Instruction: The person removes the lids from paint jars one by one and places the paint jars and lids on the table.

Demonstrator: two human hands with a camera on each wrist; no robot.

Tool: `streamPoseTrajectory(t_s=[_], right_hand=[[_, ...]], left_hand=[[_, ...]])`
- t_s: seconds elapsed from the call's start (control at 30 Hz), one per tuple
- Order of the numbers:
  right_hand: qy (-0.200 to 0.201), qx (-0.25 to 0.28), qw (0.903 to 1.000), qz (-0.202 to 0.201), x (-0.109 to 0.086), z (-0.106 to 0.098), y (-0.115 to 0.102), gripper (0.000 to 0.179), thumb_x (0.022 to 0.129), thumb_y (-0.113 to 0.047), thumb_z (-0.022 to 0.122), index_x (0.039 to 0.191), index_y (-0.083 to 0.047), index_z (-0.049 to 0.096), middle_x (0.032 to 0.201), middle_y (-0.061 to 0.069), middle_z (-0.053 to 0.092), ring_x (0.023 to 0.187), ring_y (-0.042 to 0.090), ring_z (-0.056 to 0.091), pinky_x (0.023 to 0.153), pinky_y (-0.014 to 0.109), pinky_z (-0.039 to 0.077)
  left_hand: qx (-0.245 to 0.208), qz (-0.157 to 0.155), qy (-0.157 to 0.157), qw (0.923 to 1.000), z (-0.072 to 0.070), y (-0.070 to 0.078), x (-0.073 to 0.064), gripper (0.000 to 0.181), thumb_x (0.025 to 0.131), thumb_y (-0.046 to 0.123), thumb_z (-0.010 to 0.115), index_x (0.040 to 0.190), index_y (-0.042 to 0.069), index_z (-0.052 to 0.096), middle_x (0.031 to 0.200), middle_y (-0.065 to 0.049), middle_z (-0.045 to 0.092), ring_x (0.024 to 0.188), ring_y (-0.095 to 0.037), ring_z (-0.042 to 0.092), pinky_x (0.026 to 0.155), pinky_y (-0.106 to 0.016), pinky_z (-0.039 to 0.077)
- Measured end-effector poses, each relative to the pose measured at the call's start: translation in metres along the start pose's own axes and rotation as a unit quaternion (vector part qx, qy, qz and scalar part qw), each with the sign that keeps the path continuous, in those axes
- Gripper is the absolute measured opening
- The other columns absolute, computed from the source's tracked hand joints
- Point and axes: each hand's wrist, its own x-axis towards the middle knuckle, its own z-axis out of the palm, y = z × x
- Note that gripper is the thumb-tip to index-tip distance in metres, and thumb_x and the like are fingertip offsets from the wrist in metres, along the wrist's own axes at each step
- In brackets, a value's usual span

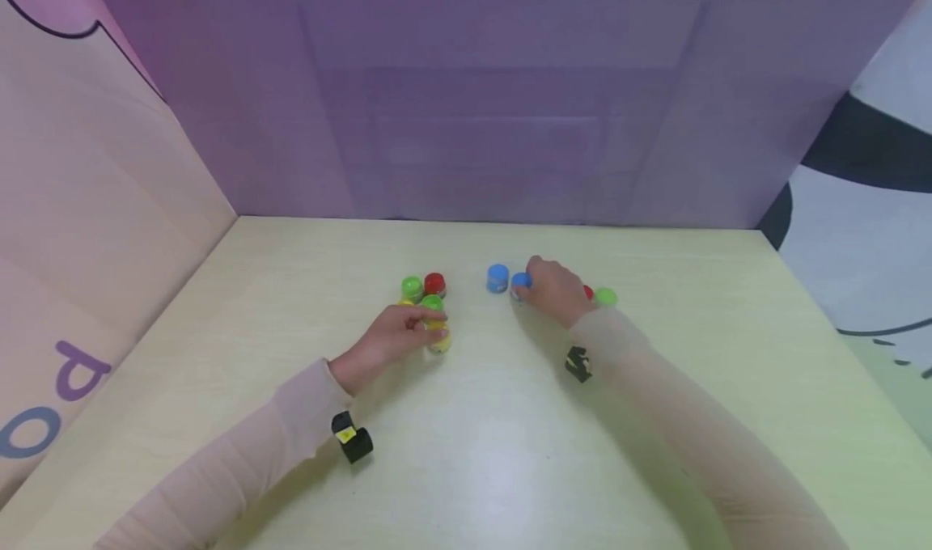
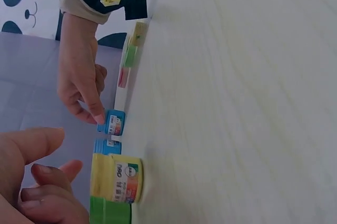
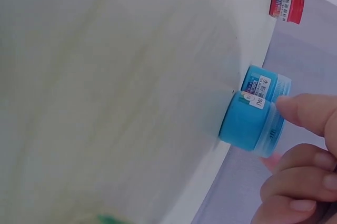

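Observation:
In the head view, my right hand (image 1: 555,291) pinches the lid of a blue paint jar (image 1: 520,283) between thumb and finger. That blue jar (image 3: 247,124) stands close to a second blue jar (image 1: 497,279), partly hidden behind it in the right wrist view. My left hand (image 1: 389,341) hovers by a yellow paint jar (image 1: 440,343), thumb and fingers apart. From the left wrist, a small gap shows between those fingers and the yellow jar (image 2: 117,179). Green jars (image 1: 412,288), a red jar (image 1: 434,283) and another yellow jar (image 1: 404,302) cluster beyond the left hand.
Right of the right hand stand a green jar (image 1: 606,297) and a red jar (image 1: 588,292), the latter partly covered by that hand. A purple panel (image 1: 495,145) rises along the far edge of the pale table (image 1: 466,461). Printed panels flank both sides.

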Motion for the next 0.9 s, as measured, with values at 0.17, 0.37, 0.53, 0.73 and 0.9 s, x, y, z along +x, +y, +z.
streamPoseTrajectory(t_s=[0.17, 0.37, 0.53, 0.73, 0.9], right_hand=[[-0.006, 0.006, 1.0, 0.004, -0.002, 0.001, 0.003, 0.033, 0.09, -0.029, 0.062, 0.098, 0.002, 0.054, 0.076, 0.008, 0.053, 0.065, 0.02, 0.046, 0.055, 0.03, 0.038], [-0.013, 0.019, 0.9997, 0.004, -0.007, 0.0, 0.0, 0.036, 0.089, -0.03, 0.064, 0.106, 0.002, 0.057, 0.088, 0.011, 0.062, 0.072, 0.021, 0.053, 0.063, 0.032, 0.044], [-0.016, 0.02, 0.9997, 0.0, -0.017, -0.001, -0.004, 0.04, 0.088, -0.031, 0.065, 0.11, 0.001, 0.058, 0.096, 0.013, 0.065, 0.077, 0.022, 0.057, 0.072, 0.037, 0.049], [-0.022, 0.03, 0.9992, -0.014, -0.032, 0.003, -0.008, 0.038, 0.086, -0.031, 0.068, 0.107, -0.001, 0.058, 0.086, 0.008, 0.064, 0.071, 0.019, 0.055, 0.067, 0.031, 0.048], [-0.037, 0.034, 0.9984, -0.024, -0.044, 0.008, -0.015, 0.036, 0.085, -0.031, 0.069, 0.105, -0.004, 0.057, 0.078, 0.004, 0.061, 0.065, 0.017, 0.053, 0.061, 0.026, 0.045]], left_hand=[[0.01, 0.017, -0.004, 0.9998, 0.006, 0.005, -0.003, 0.034, 0.086, 0.025, 0.069, 0.118, 0.014, 0.066, 0.072, -0.002, 0.047, 0.07, -0.017, 0.043, 0.06, -0.026, 0.036], [0.016, 0.035, -0.026, 0.9989, 0.022, 0.005, -0.003, 0.03, 0.086, 0.022, 0.07, 0.115, 0.014, 0.067, 0.068, -0.001, 0.044, 0.064, -0.015, 0.041, 0.056, -0.025, 0.034], [0.022, 0.043, -0.038, 0.9981, 0.033, 0.007, -0.002, 0.028, 0.086, 0.021, 0.07, 0.113, 0.015, 0.068, 0.068, -0.001, 0.048, 0.063, -0.015, 0.042, 0.059, -0.026, 0.036], [0.03, 0.049, -0.042, 0.9975, 0.04, 0.008, 0.004, 0.028, 0.086, 0.02, 0.069, 0.113, 0.014, 0.068, 0.069, -0.001, 0.049, 0.064, -0.015, 0.043, 0.061, -0.026, 0.037], [0.022, 0.048, -0.046, 0.9976, 0.046, 0.006, 0.01, 0.031, 0.084, 0.02, 0.071, 0.115, 0.014, 0.066, 0.066, -0.001, 0.047, 0.062, -0.014, 0.042, 0.06, -0.025, 0.037]])
